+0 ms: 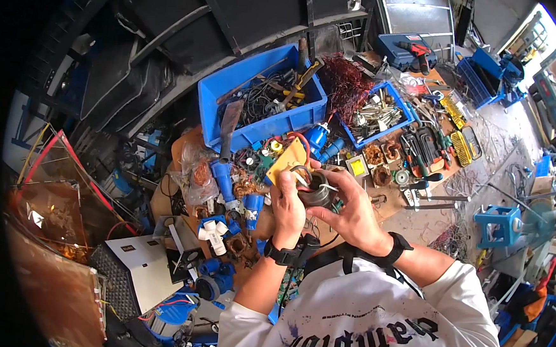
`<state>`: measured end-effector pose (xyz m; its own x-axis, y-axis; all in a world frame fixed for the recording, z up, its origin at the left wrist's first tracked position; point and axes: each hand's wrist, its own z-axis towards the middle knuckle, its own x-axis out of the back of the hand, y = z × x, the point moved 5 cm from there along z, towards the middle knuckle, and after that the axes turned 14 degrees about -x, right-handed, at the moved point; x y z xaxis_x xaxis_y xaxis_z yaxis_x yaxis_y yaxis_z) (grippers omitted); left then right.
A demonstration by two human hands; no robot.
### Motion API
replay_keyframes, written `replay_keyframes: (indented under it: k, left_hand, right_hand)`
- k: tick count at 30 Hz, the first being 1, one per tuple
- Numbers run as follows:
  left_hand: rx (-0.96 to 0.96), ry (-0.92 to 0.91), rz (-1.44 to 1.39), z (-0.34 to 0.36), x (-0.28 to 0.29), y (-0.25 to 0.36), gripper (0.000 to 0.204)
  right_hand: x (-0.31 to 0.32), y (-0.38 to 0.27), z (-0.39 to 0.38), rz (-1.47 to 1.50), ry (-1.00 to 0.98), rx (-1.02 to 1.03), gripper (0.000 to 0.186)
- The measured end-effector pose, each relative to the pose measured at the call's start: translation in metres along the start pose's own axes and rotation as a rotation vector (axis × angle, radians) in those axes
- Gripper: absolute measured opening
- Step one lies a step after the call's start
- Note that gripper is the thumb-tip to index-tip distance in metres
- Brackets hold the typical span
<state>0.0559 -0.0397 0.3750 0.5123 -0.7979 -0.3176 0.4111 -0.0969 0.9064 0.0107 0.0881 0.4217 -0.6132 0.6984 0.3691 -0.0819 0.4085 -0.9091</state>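
Gripping a small grey motor stator [315,193] between both hands, left hand [287,207] and right hand [351,210] closed around it (wire loop sticking up), just above the cluttered surface [409,210], ideally steadying it while working the winding.

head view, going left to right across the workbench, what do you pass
white metal box → blue plug → left hand → grey round motor part → right hand → blue stool

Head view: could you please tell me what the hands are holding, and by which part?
Both hold a small round metal motor part: the left hand grips its left side, the right hand its right rim.
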Motion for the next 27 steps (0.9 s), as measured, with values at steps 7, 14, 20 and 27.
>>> replay_keyframes:
  k: [7, 14, 20, 27]
  left_hand:
    - [0.022, 0.058, -0.124, -0.001, -0.002, 0.001, 0.067]
    - [0.023, 0.068, -0.156, 0.001, 0.002, 0.006, 0.069]
    - [0.102, 0.119, -0.24, -0.001, 0.0, 0.013, 0.066]
    - [0.047, 0.108, -0.181, -0.006, -0.001, 0.015, 0.065]
  right_hand:
    - [0.006, -0.001, -0.003, 0.141, 0.03, 0.16, 0.051]
    - [0.018, 0.007, -0.002, 0.243, 0.019, 0.11, 0.012]
    - [0.015, 0.027, 0.0, 0.425, -0.073, 0.014, 0.021]
    - [0.012, -0.001, -0.009, 0.141, 0.014, 0.22, 0.037]
